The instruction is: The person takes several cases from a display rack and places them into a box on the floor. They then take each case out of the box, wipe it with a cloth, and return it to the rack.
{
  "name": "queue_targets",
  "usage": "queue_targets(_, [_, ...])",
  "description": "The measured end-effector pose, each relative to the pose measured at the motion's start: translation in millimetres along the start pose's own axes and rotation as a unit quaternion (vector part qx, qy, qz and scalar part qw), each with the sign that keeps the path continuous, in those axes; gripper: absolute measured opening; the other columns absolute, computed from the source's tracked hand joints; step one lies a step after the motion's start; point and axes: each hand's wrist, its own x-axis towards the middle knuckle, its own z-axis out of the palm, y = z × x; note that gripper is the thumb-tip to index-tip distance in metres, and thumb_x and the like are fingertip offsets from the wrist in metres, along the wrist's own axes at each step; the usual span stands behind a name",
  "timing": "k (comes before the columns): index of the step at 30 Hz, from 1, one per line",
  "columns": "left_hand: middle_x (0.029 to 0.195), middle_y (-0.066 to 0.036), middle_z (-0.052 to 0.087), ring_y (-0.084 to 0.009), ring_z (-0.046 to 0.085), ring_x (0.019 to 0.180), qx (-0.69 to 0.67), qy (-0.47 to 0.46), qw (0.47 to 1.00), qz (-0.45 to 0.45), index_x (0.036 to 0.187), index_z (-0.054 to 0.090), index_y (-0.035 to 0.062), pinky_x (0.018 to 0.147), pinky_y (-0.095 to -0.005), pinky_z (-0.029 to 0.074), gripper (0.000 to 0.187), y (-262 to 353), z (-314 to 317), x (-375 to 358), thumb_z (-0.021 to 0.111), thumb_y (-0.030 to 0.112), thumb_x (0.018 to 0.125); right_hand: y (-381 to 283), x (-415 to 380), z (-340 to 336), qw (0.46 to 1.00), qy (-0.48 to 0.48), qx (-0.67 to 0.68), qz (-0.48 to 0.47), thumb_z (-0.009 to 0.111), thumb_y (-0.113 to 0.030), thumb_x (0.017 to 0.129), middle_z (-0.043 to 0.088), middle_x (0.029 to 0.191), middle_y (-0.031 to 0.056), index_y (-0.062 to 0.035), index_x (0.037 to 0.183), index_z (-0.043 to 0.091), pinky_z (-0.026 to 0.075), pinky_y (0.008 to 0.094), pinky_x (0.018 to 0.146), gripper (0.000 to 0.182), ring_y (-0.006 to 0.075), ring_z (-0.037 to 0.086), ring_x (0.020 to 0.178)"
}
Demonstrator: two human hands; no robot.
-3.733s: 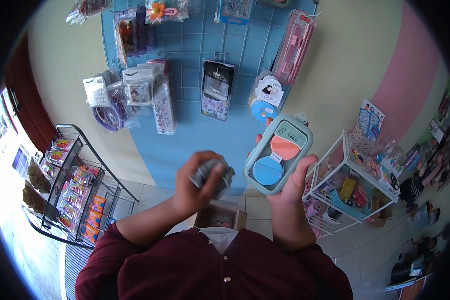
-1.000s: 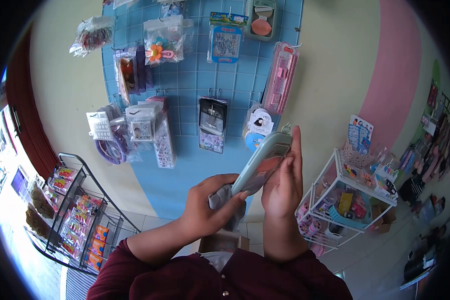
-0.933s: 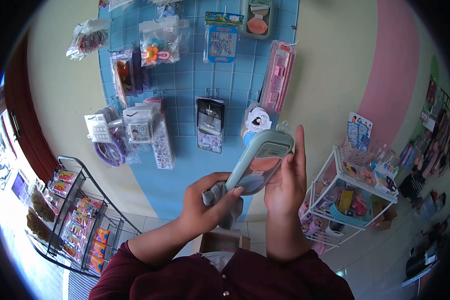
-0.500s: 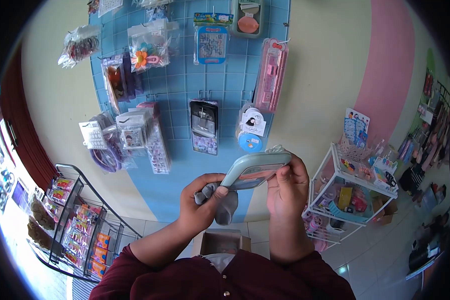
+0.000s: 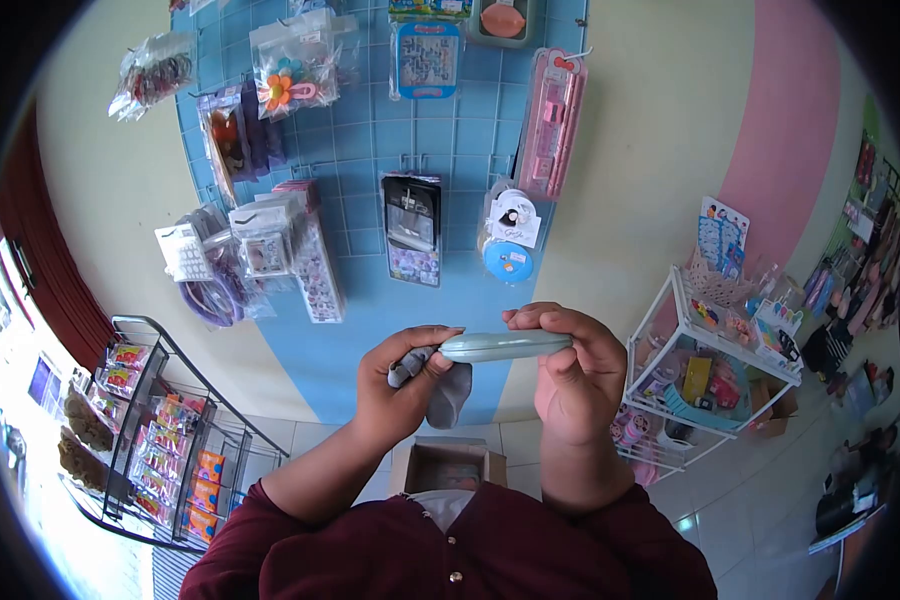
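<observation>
A flat pale green case (image 5: 505, 347) with rounded corners is held up in front of my chest, its narrow edge facing me. My left hand (image 5: 392, 388) is closed, pinching the case's left end between thumb and fingers. A grey cloth (image 5: 451, 396) is bunched in that same hand and hangs below the case. At the other end, my right hand (image 5: 585, 372) grips the case, its fingers over the far side and its thumb near the lower edge. The case's broad faces are turned out of sight.
Ahead, a blue wire grid (image 5: 355, 150) on the wall carries hanging packets, among them a pink stationery set (image 5: 553, 125). A black rack (image 5: 175, 440) of snack packets stands left, a white shelf unit (image 5: 715, 365) right. Below is an open cardboard box (image 5: 450, 465).
The case has been tipped from showing its windowed face to lying nearly level, edge-on. My right fingers have shifted over its far side. The view has tilted slightly downward.
</observation>
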Motion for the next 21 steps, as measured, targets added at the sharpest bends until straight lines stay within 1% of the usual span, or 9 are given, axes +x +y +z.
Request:
queue_targets(2, [0.103, -0.010, 0.067, -0.0151, 0.061, 0.094, 0.012, -0.024, 0.999, -0.039, 0.111, 0.064, 0.0003, 0.085, -0.0286, 0.047, 0.024, 3.6, -5.7, -0.9, 0.064, 0.008, 0.089, -0.9, -3.3, 0.0, 1.000, 0.014, -0.008, 0.017, 0.065, -0.014, 0.088, 0.065, 0.105, 0.0203, 0.0068, 0.110, 0.060, 0.048, 0.0392, 0.089, 0.030, 0.0269, 0.063, 0.099])
queue_targets(4, [0.104, -0.013, 0.067, -0.0192, 0.064, 0.094, -0.028, -0.039, 0.999, 0.020, 0.114, 0.063, -0.0006, 0.085, -0.0308, 0.048, 0.031, 6.2, -11.8, -0.6, 0.067, 0.013, 0.086, 0.3, -7.8, 0.3, 0.996, 0.054, -0.018, 0.064, 0.066, -0.014, 0.088, 0.065, 0.102, 0.0192, 0.0061, 0.106, 0.062, 0.049, 0.0382, 0.088, 0.028, 0.0264, 0.064, 0.098])
queue_targets(5, [0.104, -0.013, 0.067, -0.0192, 0.064, 0.094, -0.029, -0.035, 0.999, 0.014, 0.114, 0.063, -0.0006, 0.085, -0.0308, 0.048, 0.031, 11.2, -12.8, 0.9, 0.067, 0.013, 0.086, 0.9, -10.3, 0.8, 0.996, 0.054, -0.018, 0.072, 0.066, -0.014, 0.088, 0.065, 0.102, 0.0192, 0.0061, 0.106, 0.062, 0.049, 0.0382, 0.088, 0.028, 0.0264, 0.064, 0.098])
queue_targets(7, [0.106, -0.016, 0.067, -0.0242, 0.066, 0.094, 0.058, -0.048, 0.985, 0.157, 0.116, 0.062, -0.0010, 0.084, -0.0327, 0.049, 0.037, 26.0, -14.7, 4.8, 0.070, 0.015, 0.084, 2.5, -16.3, 3.0, 0.993, 0.046, -0.024, 0.108, 0.066, -0.013, 0.087, 0.066, 0.100, 0.0184, 0.0053, 0.104, 0.063, 0.049, 0.0378, 0.087, 0.025, 0.0264, 0.064, 0.098])
queue_targets(8, [0.102, -0.018, 0.067, -0.0240, 0.065, 0.091, 0.081, -0.052, 0.980, 0.173, 0.112, 0.062, -0.0043, 0.083, -0.0329, 0.049, 0.036, 27.6, -13.9, 4.8, 0.067, 0.020, 0.086, 4.1, -19.0, 4.2, 0.992, 0.044, -0.022, 0.116, 0.066, -0.013, 0.087, 0.066, 0.100, 0.0184, 0.0053, 0.104, 0.063, 0.049, 0.0378, 0.087, 0.025, 0.0264, 0.064, 0.098])
queue_targets(11, [0.101, -0.017, 0.068, -0.0249, 0.065, 0.090, 0.119, -0.067, 0.971, 0.195, 0.107, 0.065, -0.0032, 0.082, -0.0330, 0.049, 0.028, 30.0, -18.1, 3.8, 0.067, 0.015, 0.086, 8.9, -23.9, 7.4, 0.997, 0.020, -0.029, 0.073, 0.066, -0.012, 0.087, 0.067, 0.100, 0.0181, 0.0051, 0.103, 0.064, 0.049, 0.0364, 0.086, 0.023, 0.0257, 0.064, 0.097])
queue_targets(16, [0.099, -0.014, 0.069, -0.0254, 0.067, 0.090, 0.045, -0.025, 0.981, 0.185, 0.104, 0.068, 0.0003, 0.082, -0.0338, 0.050, 0.024, 15.9, -18.6, -3.0, 0.070, 0.012, 0.083, 11.9, -23.3, 8.6, 0.989, -0.063, -0.136, -0.006, 0.070, -0.010, 0.083, 0.068, 0.097, 0.0163, 0.0043, 0.102, 0.064, 0.049, 0.0348, 0.082, 0.025, 0.0245, 0.065, 0.092])
queue_targets(18, [0.099, -0.014, 0.069, -0.0246, 0.066, 0.091, 0.033, -0.017, 0.983, 0.181, 0.105, 0.067, 0.0007, 0.082, -0.0336, 0.050, 0.025, 12.4, -18.9, -6.4, 0.070, 0.012, 0.083, 6.5, -22.8, 14.4, 0.985, -0.056, -0.161, 0.001, 0.071, -0.009, 0.081, 0.068, 0.097, 0.0160, 0.0042, 0.102, 0.065, 0.050, 0.0339, 0.081, 0.025, 0.0244, 0.065, 0.092])
queue_targets(21, [0.102, -0.014, 0.069, -0.0229, 0.065, 0.093, -0.020, -0.010, 0.994, 0.110, 0.106, 0.067, 0.0014, 0.083, -0.0329, 0.049, 0.025, 6.9, -17.6, -12.3, 0.069, 0.013, 0.084, 6.5, -26.2, 13.0, 0.983, -0.051, -0.172, 0.023, 0.072, -0.008, 0.079, 0.069, 0.097, 0.0157, 0.0040, 0.102, 0.065, 0.050, 0.0323, 0.079, 0.027, 0.0235, 0.065, 0.091])
